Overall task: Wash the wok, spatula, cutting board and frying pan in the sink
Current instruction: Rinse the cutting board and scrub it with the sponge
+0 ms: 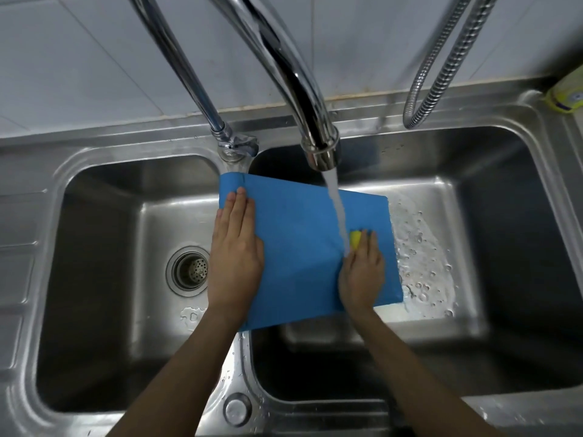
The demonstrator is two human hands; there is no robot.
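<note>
A blue cutting board (296,247) lies across the divider of the double steel sink (94,171), mostly over the right basin. My left hand (235,253) rests flat on the board's left part with straight fingers. My right hand (362,272) grips a yellow sponge (355,239) and presses it on the board's right part. Water runs from the chrome tap (318,143) onto the board right beside the sponge. No wok, spatula or frying pan is in view.
A second chrome spout (220,127) stands left of the running tap. A drain strainer (189,271) sits in the left basin. A metal hose (441,83) hangs at the back right, near a yellow bottle (564,96). Foamy water pools in the right basin.
</note>
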